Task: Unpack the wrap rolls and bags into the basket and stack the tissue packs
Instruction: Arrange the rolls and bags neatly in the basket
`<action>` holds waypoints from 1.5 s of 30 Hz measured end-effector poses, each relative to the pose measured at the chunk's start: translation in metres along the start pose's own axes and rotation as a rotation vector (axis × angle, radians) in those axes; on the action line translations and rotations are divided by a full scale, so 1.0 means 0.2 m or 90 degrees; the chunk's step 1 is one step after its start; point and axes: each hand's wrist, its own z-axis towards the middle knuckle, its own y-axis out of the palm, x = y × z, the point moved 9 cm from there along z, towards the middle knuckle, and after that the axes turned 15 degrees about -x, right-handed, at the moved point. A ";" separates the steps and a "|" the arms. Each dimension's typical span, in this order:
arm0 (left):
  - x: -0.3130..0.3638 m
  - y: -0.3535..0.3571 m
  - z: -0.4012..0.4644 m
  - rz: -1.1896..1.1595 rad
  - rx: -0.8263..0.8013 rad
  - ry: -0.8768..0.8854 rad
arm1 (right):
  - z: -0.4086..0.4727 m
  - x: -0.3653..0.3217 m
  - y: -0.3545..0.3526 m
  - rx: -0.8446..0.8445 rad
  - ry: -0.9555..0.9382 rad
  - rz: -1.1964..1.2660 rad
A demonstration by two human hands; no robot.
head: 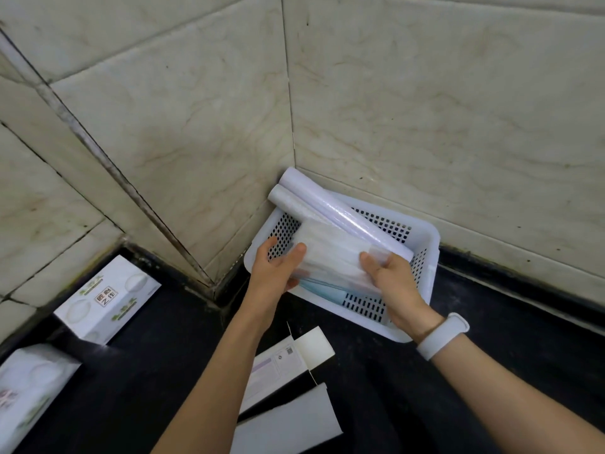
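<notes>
A white perforated basket [425,240] sits in the corner of a black counter. Two wrap rolls [327,204] lean inside it, their far ends sticking up over the rim against the wall. A pack of translucent bags [330,257] is held over the basket by both hands: my left hand [275,273] grips its left end, my right hand [393,283] its right end. A blue pack [324,291] lies in the basket beneath the bags. Two tissue packs stand apart at the left, one [108,299] near the wall and one [29,388] at the frame's edge.
An opened white carton [284,365] with its flap up lies on the counter between my forearms, and a second flat white box [288,421] lies below it. Tiled walls close the corner behind the basket. My right wrist wears a white band [442,335].
</notes>
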 end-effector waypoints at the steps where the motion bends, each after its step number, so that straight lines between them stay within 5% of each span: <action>1: 0.00 0.00 0.00 0.004 -0.011 0.000 | -0.01 -0.02 -0.02 0.017 -0.011 -0.011; 7: 0.09 -0.03 -0.02 0.141 0.018 0.047 | -0.02 0.01 0.04 -0.118 0.056 0.211; 15: 0.13 -0.02 -0.04 0.145 0.060 0.090 | -0.08 0.04 0.17 -0.268 0.131 0.147; 19: 0.12 -0.04 -0.06 0.178 0.101 0.072 | -0.07 0.01 0.12 -0.174 0.074 0.147; 25: 0.17 -0.03 -0.15 0.350 0.228 0.083 | -0.09 -0.11 0.01 0.055 -0.080 -0.099; 27: 0.14 0.00 -0.14 0.281 0.181 0.057 | -0.11 -0.12 0.04 0.063 -0.108 -0.105; 30: 0.03 0.16 -0.09 -0.108 -0.047 -0.024 | -0.12 -0.11 0.12 0.004 -0.094 -0.072; 32: 0.01 0.18 -0.09 -0.273 -0.067 0.002 | -0.12 -0.07 0.19 -0.075 -0.036 -0.037; 37: 0.01 0.12 -0.10 -0.322 -0.038 0.063 | -0.13 -0.04 0.20 -0.104 -0.007 -0.263; 41: -0.01 0.09 -0.10 -0.349 -0.012 0.051 | -0.14 0.03 0.28 -0.223 0.054 -0.269; 45: -0.02 0.10 -0.07 -0.421 -0.012 0.071 | -0.14 -0.02 0.35 -0.204 -0.034 -0.356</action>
